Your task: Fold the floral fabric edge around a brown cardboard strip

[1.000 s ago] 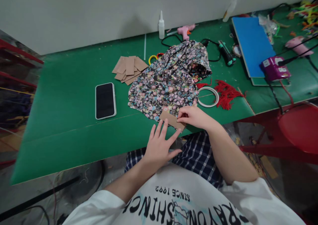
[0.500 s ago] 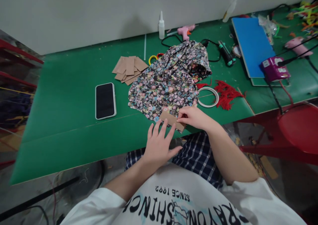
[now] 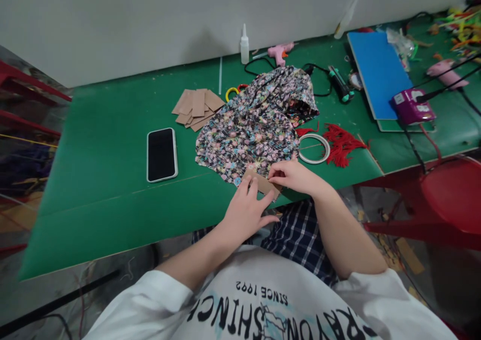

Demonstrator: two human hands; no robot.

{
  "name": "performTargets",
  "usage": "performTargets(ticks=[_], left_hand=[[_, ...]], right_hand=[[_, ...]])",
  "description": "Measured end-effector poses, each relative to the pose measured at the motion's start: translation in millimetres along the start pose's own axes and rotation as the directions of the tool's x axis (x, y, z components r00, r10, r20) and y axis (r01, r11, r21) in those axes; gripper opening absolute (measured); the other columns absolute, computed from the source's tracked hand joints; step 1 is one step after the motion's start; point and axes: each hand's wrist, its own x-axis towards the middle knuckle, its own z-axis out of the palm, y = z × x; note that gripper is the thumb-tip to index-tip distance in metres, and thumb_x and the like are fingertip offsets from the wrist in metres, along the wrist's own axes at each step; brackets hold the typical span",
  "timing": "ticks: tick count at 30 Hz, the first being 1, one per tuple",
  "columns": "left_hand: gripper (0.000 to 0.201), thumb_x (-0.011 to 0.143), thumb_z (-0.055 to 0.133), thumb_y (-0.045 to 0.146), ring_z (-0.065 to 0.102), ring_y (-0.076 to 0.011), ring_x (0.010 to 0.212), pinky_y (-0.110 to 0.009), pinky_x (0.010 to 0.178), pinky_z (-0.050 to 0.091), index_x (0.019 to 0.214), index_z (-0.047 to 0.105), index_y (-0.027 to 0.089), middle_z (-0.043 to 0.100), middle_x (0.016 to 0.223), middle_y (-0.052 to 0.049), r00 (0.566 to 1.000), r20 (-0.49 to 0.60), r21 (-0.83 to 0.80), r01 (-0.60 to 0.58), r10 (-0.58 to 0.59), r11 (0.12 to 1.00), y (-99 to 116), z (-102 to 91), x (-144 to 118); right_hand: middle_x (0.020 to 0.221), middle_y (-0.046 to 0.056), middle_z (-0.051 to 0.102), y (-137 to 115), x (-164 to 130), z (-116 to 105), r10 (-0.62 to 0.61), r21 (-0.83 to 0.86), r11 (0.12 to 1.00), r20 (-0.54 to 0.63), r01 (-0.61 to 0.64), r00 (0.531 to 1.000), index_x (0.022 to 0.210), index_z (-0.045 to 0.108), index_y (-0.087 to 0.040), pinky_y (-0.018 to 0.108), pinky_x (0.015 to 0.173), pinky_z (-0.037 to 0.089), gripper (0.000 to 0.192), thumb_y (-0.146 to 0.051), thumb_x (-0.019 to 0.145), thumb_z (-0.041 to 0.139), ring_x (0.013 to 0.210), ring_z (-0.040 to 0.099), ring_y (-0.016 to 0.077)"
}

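A brown cardboard piece [image 3: 261, 182] lies on the near edge of a dark floral cloth [image 3: 259, 129], close to the table's front edge. My left hand [image 3: 248, 210] rests its fingertips on the cardboard's left part and lower edge, fingers apart and the thumb stretched out toward the right. Over the cardboard's right part, my right hand [image 3: 293, 176] is closed in a pinch against its top surface. Whatever sits between those fingertips is too small to make out. Right of the cloth lies a roll of white tape [image 3: 300, 152], beside red yarn tassels [image 3: 341, 144].
Cardboard pieces [image 3: 198, 107] lie piled left of the cloth, near a phone [image 3: 162, 154]. Behind are yellow-and-red scissors [image 3: 232, 93], a glue bottle [image 3: 244, 48], a pink glue gun [image 3: 280, 53] and a cutter [image 3: 341, 85]. A blue board [image 3: 378, 72] and purple power box [image 3: 413, 104] are at right.
My left hand has shifted slightly right over the cardboard, its fingers drawn closer together. My right hand keeps its pinch at nearly the same spot. The view has tilted a little.
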Motion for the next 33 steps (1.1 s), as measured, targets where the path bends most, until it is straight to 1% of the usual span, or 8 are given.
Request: performTargets(ticks=[5,9,14,20,23,26,30,33], left_hand=[[0.065,0.068,0.058,0.064,0.032,-0.0402,0.124,-0.053,0.100,0.030,0.117,0.054,0.022,0.042,0.123,-0.018,0.999,-0.020,-0.020,-0.039,0.039,0.999,-3,-1.3,5],[0.063,0.067,0.061,0.062,0.027,-0.0420,0.127,-0.054,0.101,0.030,0.115,0.055,0.022,0.042,0.118,-0.017,0.998,-0.031,-0.039,-0.052,0.051,0.998,-3,0.0,8],[0.063,0.067,0.061,0.062,0.027,-0.0423,0.127,-0.054,0.099,0.032,0.114,0.055,0.021,0.041,0.119,-0.017,0.998,-0.023,-0.031,-0.055,0.054,0.998,-4,1.1,8],[0.065,0.069,0.057,0.064,0.032,-0.0409,0.124,-0.051,0.099,0.033,0.110,0.056,0.013,0.045,0.115,-0.020,0.999,-0.015,0.008,-0.043,0.043,0.999,-4,1.2,9],[0.064,0.070,0.056,0.064,0.033,-0.0400,0.123,-0.051,0.099,0.033,0.110,0.056,0.014,0.045,0.117,-0.020,0.998,-0.020,0.015,-0.051,0.051,0.999,-4,1.6,9],[0.069,0.069,0.055,0.066,0.031,-0.0405,0.124,-0.053,0.100,0.030,0.113,0.055,0.013,0.044,0.120,-0.020,0.998,-0.020,0.021,-0.057,0.057,0.998,-3,2.4,9],[0.071,0.069,0.056,0.065,0.028,-0.0412,0.125,-0.055,0.100,0.028,0.121,0.051,0.019,0.044,0.120,-0.018,0.998,-0.024,0.012,-0.066,0.066,0.998,-2,2.7,9],[0.070,0.069,0.057,0.064,0.029,-0.0405,0.125,-0.056,0.099,0.029,0.125,0.048,0.023,0.044,0.120,-0.016,0.997,-0.040,0.003,-0.067,0.067,0.998,-2,2.5,9]], right_hand=[[0.065,-0.002,0.058,2,-1,1,0.021,-0.059,0.998,-0.051,-0.024,0.998,0.078,0.060,-0.018,0.020,0.057,0.034,0.008,-0.018,0.077,0.052,0.060,0.051,0.0094],[0.067,-0.002,0.058,4,-2,3,0.019,-0.114,0.993,-0.123,-0.034,0.992,0.081,0.061,-0.019,0.020,0.058,0.032,0.009,-0.020,0.078,0.052,0.061,0.050,0.0094],[0.066,-0.002,0.058,9,-4,4,0.032,-0.100,0.994,-0.189,-0.051,0.981,0.081,0.062,-0.020,0.020,0.057,0.032,0.010,-0.023,0.080,0.052,0.060,0.050,0.0095],[0.063,-0.003,0.058,11,-6,3,0.071,-0.104,0.989,-0.258,-0.101,0.964,0.081,0.062,-0.020,0.021,0.057,0.032,0.009,-0.023,0.079,0.054,0.057,0.050,0.0093],[0.064,-0.003,0.059,12,-6,2,0.092,-0.065,0.991,-0.304,-0.117,0.948,0.081,0.062,-0.020,0.021,0.057,0.033,0.009,-0.024,0.079,0.054,0.057,0.050,0.0092],[0.065,-0.003,0.058,14,-9,0,0.113,0.001,0.993,-0.339,-0.119,0.934,0.082,0.062,-0.021,0.020,0.057,0.034,0.010,-0.025,0.079,0.054,0.057,0.050,0.0091],[0.064,-0.004,0.056,14,-18,1,0.113,0.030,0.994,-0.371,-0.109,0.922,0.084,0.059,-0.021,0.020,0.057,0.035,0.009,-0.026,0.078,0.056,0.057,0.050,0.0091],[0.062,-0.004,0.055,7,-22,4,0.094,-0.011,0.994,-0.378,-0.106,0.921,0.084,0.056,-0.021,0.020,0.057,0.035,0.008,-0.026,0.079,0.054,0.057,0.050,0.0098]])
